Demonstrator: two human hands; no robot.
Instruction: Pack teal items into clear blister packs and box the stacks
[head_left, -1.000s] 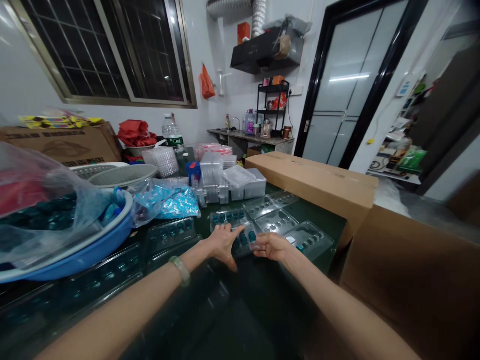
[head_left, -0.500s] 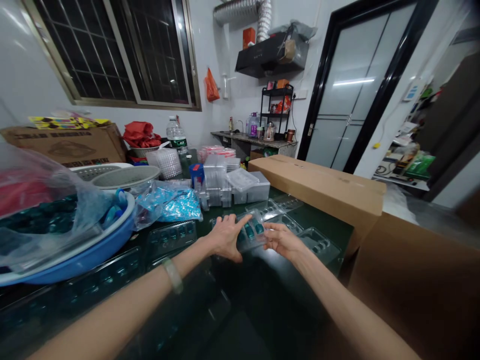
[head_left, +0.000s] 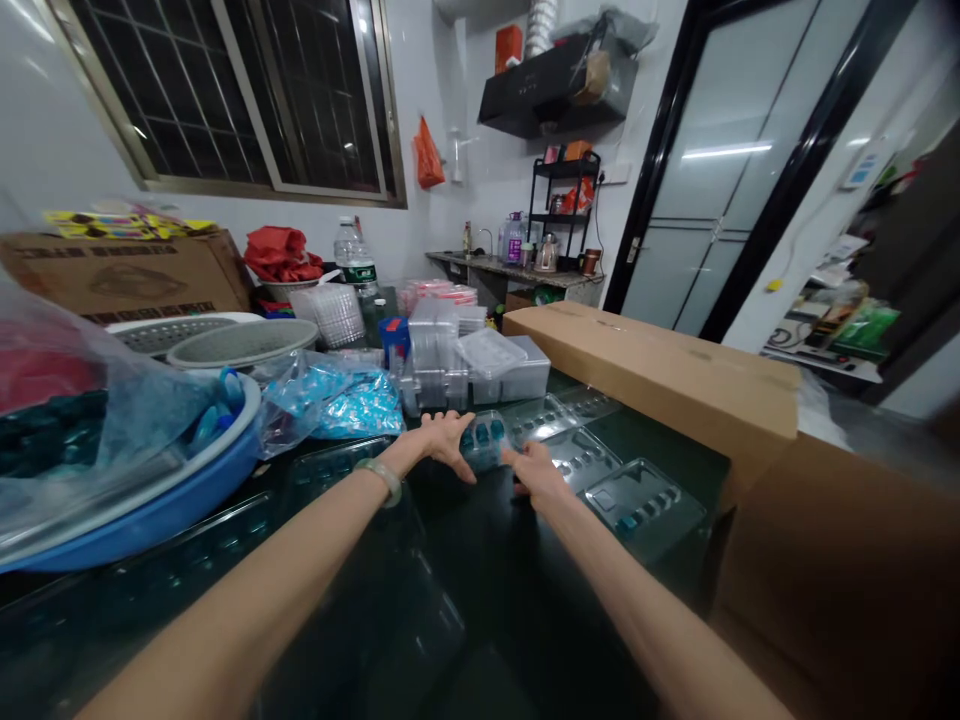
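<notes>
Clear plastic blister tray (head_left: 484,441) located on the dark counter (head_left: 480,570), held between the operator's two hands. Teal pods occupy its pockets; the count cannot be confirmed, as glare and fingers obscure part of the tray. It appears tilted, and contact with the counter cannot be determined.

Left grip (head_left: 448,440) stands at the tray's left end with fingers spread, a jade bangle (head_left: 382,478) on the wrist. Right grip (head_left: 534,475) stands at the opposite end with fingers curled inward. The two grips are apart, with the tray between them. Whether they are clamped on it or merely touching it cannot be told.

Assessment of handling: bracketing the tray from both ends is sound. Pressure belongs on the rims, not the pockets, since thin plastic may buckle and unseat the pods. Fingertips should stay clear of the pods, and the tray should be kept steady, given the crowded surface.

Adjacent items: a second clear tray (head_left: 581,458) lies just beside the right grip, and a third, holding teal pods, (head_left: 643,510) lies further right. A stack of clear trays (head_left: 431,350) stands behind the hands, beside a blue plastic bag (head_left: 337,405). A cardboard carton (head_left: 652,370) lies along the counter's right side.
</notes>
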